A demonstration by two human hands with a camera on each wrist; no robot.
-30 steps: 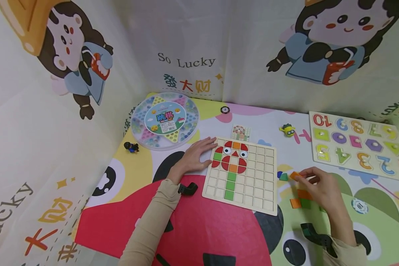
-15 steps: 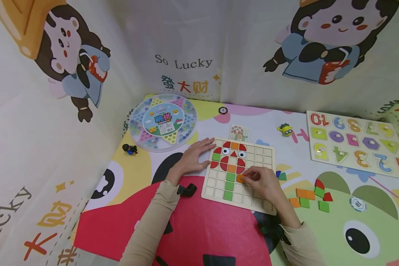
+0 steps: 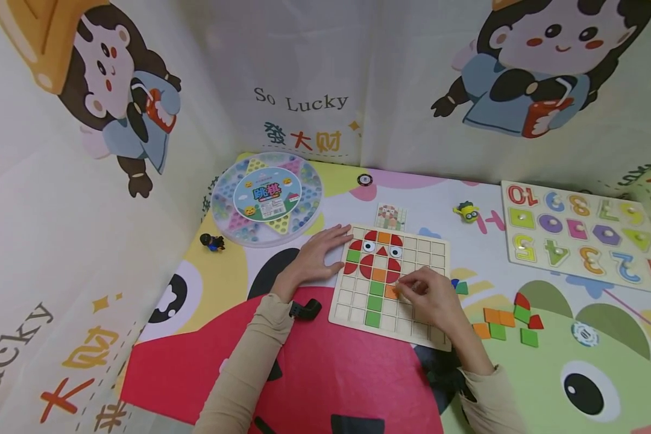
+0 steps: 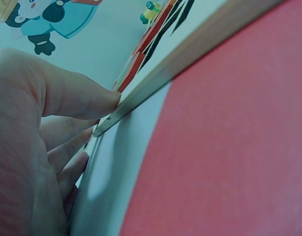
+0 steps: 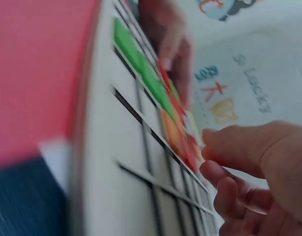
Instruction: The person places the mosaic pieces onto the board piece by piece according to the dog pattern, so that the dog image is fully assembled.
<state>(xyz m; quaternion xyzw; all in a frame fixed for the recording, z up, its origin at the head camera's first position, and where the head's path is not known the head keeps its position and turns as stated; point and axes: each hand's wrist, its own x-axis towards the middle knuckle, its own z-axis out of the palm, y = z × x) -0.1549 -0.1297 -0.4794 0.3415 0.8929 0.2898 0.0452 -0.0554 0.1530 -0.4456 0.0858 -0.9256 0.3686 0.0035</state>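
Observation:
A wooden grid board point(image 3: 423, 313) lies on the table, with red, green and orange tiles and two eye tiles set in its left part. My left hand point(image 3: 313, 256) rests at the board's left edge; in the left wrist view the thumb point(image 4: 87, 98) touches that edge. My right hand point(image 3: 431, 298) is over the board beside an orange square tile point(image 3: 391, 292), which lies in a cell right of the green column point(image 3: 375, 303). The fingertips are close to this tile in the head view. The blurred right wrist view shows them slightly apart from the orange tile point(image 5: 173, 132).
Loose orange, green and red tiles point(image 3: 497, 331) lie right of the board, with blue and green pieces point(image 3: 461, 288) nearer its edge. A small picture card point(image 3: 392, 217) is behind it. A round marble game point(image 3: 267, 199), number puzzle point(image 3: 586, 232), figures point(image 3: 468, 211) and chips point(image 3: 585, 333) surround.
My right hand has carried the orange tile from the loose pieces leftward to the board; the tile now lies flat in a cell. My left hand has stayed at the edge.

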